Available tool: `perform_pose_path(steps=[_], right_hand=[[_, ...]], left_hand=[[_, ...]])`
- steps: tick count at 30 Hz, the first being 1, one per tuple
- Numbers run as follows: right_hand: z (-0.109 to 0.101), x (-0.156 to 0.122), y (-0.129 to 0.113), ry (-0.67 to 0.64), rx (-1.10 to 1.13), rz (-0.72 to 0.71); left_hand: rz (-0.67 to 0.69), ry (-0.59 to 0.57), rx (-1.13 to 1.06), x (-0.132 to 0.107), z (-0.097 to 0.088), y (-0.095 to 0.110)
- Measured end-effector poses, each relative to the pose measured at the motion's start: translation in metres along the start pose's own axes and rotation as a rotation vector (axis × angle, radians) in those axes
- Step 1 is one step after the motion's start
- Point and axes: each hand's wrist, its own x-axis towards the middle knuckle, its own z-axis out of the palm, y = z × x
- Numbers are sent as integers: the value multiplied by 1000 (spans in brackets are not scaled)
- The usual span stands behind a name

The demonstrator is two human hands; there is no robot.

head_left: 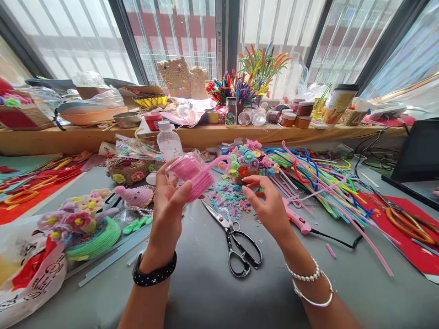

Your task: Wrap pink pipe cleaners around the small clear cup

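My left hand (168,210) is wrapped round a clear plastic jar (183,171), held tilted above the table. Rows of fuzzy pink pipe cleaner (201,183) coil round one end of the jar, and a loose length of it sticks out to the right. To the right, my right hand (265,205) hovers with fingers curved and apart, nothing visible between them. Black-handled scissors (233,242) lie on the table between my hands. Just past my right hand rests a pink glue gun (298,219) with a black cord.
Colourful pipe cleaners (318,178) are heaped at the right. Small cut bits (229,201) lie behind the scissors, near a flower-covered basket (247,162). At left stand a green flower basket (96,237) and a pink bird figure (135,196). A water bottle (169,141) stands behind my left hand.
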Motion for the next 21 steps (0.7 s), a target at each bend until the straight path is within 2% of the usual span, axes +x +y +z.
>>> perform_pose_path(steps=[3, 6, 11, 13, 15, 18, 21], right_hand=[[-1, -1, -3, -62, 96, 11], [-1, -2, -5, -155, 176, 22], [0, -2, -5, -157, 189, 25], [0, -2, -5, -142, 208, 42], [-1, -3, -5, -155, 267, 49], [-1, -4, -4, -192, 484, 3], [1, -5, -4, -149, 697, -32]], left_hand=[[7, -115, -57, -5, 4, 2], [36, -179, -88, -10, 9, 3], [91, -88, -126, -10, 7, 5], [46, -89, -135, -8, 5, 7], [-35, -138, -124, -7, 5, 6], [-182, -239, -56, -9, 9, 2], [-286, -302, 13, -11, 16, -6]])
